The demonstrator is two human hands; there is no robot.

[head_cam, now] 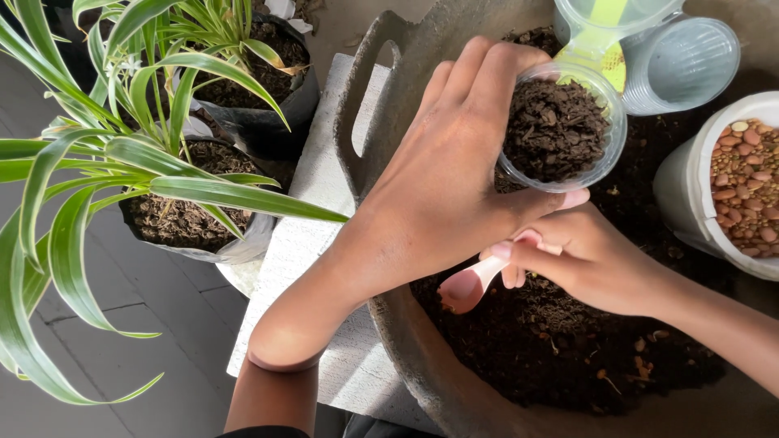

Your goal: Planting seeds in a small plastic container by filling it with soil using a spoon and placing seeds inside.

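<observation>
so, tub: wide grey tub with handle (381, 89), dark soil inside.
left hand: left hand (454, 170) grips small clear plastic cup of soil (560, 130) over the tub's far side.
right hand: right hand (592, 259), fingers closed on pink plastic spoon (471, 284), just below the cup.

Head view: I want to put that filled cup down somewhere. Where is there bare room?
Bare soil lies in the tub below the right hand and pink spoon. The white slab left of the tub is free too. The upper right is crowded: empty cups and a pebble bucket.
</observation>
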